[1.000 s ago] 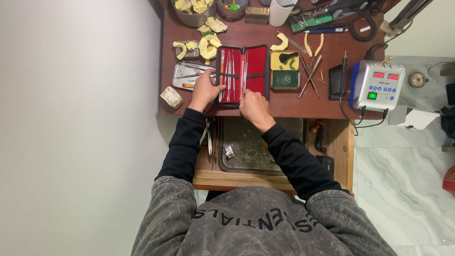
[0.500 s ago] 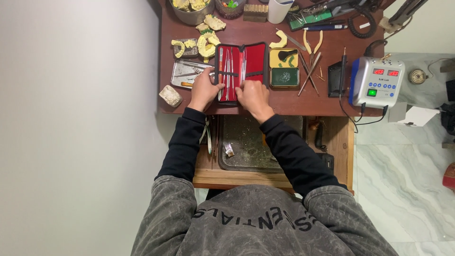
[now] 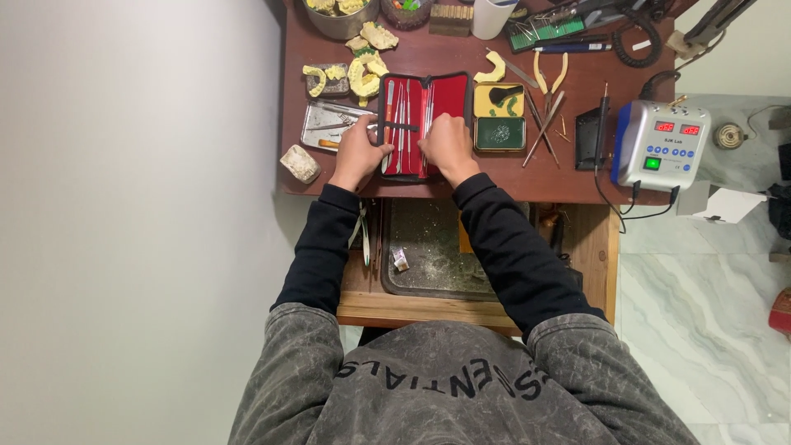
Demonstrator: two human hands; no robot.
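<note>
Left hand (image 3: 359,152) gripping left edge of open red instrument case (image 3: 422,124) on counter (image 3: 568,177); right hand (image 3: 447,147) curled over case's lower middle, fingers bent on tools

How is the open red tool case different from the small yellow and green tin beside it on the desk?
The red tool case is larger and lies open like a book, with long metal tools in a row; the tin is smaller and holds no tools. Both hands, left hand and right hand, rest on the case; none touches the tin. Both lie flat on the brown desk.
</note>
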